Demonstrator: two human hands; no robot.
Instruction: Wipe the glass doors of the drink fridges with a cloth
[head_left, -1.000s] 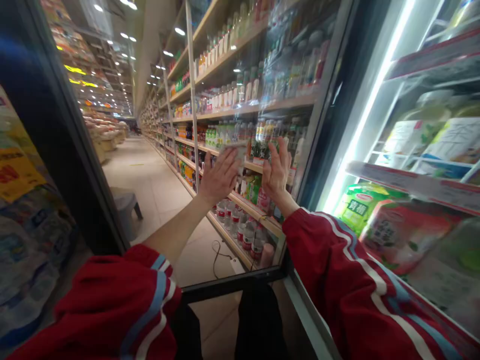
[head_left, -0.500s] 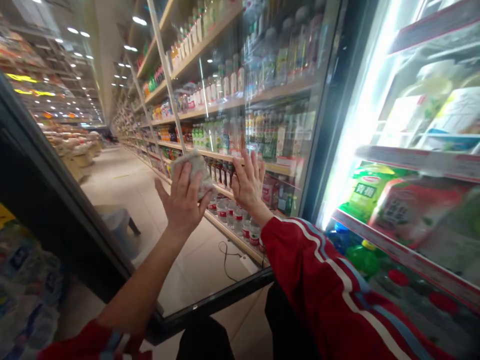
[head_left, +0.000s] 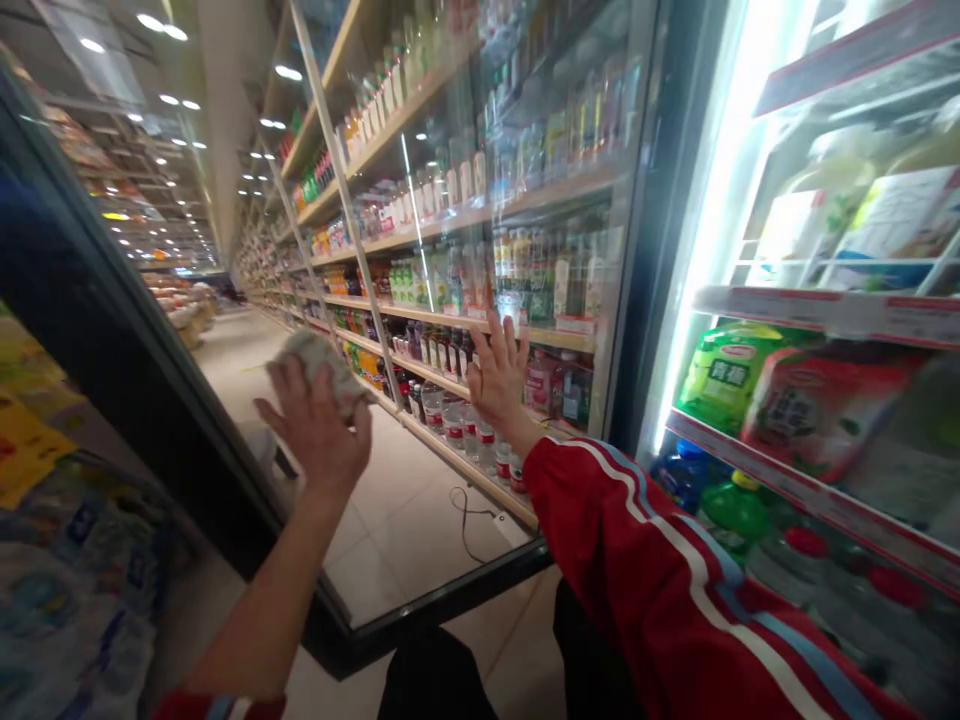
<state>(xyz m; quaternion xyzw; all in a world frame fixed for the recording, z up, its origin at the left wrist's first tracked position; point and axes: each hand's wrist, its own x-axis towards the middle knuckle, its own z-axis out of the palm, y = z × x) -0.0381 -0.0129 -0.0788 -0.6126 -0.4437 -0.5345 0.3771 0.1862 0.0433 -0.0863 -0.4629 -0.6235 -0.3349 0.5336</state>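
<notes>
My left hand [head_left: 315, 425] presses a crumpled pale cloth [head_left: 324, 357] against the inside of an open glass fridge door [head_left: 420, 520], near the door's left part. My right hand [head_left: 498, 378] lies flat on the same glass further right, fingers spread and holding nothing. Both arms wear red sleeves with white and blue stripes; the left sleeve is pushed up past the forearm. The cloth is partly hidden behind my left fingers.
The lit fridge interior [head_left: 810, 400] at right holds green and red bagged goods and bottles on shelves. Through the glass I see a long aisle of drink shelves [head_left: 450, 290], a tiled floor and a small stool. A dark door frame [head_left: 112, 340] stands at left.
My left hand has slid the cloth leftward and slightly down across the glass. My right hand stayed flat on the glass. The view has shifted a little.
</notes>
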